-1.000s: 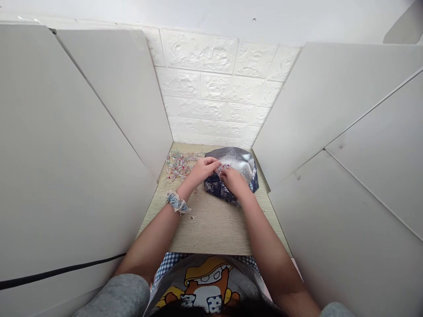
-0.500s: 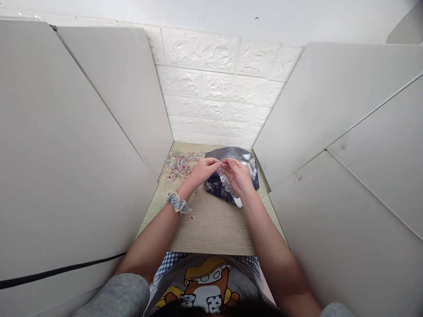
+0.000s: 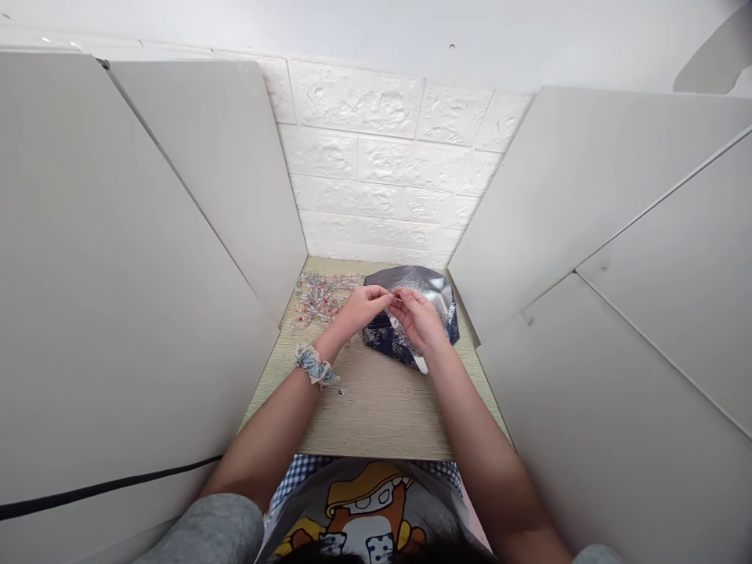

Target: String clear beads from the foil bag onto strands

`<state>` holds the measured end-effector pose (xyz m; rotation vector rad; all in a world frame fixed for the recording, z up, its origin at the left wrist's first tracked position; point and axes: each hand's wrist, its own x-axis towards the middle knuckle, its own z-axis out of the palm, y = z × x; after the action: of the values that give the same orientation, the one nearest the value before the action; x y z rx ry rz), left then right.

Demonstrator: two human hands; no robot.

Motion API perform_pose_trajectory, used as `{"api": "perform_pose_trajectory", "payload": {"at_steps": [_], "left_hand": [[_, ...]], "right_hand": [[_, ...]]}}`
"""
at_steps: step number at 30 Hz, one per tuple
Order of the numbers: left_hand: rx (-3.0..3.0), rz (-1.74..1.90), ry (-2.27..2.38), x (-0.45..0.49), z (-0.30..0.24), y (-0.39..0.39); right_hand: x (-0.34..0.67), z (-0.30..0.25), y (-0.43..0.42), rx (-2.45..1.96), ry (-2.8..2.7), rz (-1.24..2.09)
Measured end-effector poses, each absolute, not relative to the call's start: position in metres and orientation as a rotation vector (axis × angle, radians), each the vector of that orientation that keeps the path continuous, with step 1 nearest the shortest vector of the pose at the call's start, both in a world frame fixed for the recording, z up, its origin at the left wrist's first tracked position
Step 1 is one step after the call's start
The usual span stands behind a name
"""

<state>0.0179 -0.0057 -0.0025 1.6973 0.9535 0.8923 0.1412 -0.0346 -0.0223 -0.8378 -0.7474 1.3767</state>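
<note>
My left hand [image 3: 365, 305] and my right hand [image 3: 421, 317] meet above a dark blue patterned bag [image 3: 383, 338] with a silver lining. Thumb and forefinger of each are pinched together, fingertips nearly touching. Between them shows a bit of thin pale string; its ends are hidden by the fingers. Small beads show in the bag's opening, partly behind my right hand. Left of my hands, several strings of multicoloured beads [image 3: 320, 296] lie in a loose pile on the wooden tabletop [image 3: 376, 415].
White panels [image 3: 217, 172] close in the tabletop on the left and right, and a white brick-pattern wall [image 3: 364, 160] stands behind it. A tiny dark and white bit [image 3: 341, 392] lies on the wood. A black cable [image 3: 111, 484] runs along the lower left.
The view has tilted up slightly. Both hands keep their pinch over the bag, and the right fingers have shifted a little closer to the left fingertips.
</note>
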Motion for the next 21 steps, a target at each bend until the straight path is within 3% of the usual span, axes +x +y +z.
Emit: {"api": "perform_pose_trajectory", "payload": {"at_steps": [21], "left_hand": [[1.512,0.712,0.918,0.0163,0.0001,-0.0072]], "right_hand": [[0.1424,-0.0216,-0.0365,-0.958,-0.896,1.25]]}}
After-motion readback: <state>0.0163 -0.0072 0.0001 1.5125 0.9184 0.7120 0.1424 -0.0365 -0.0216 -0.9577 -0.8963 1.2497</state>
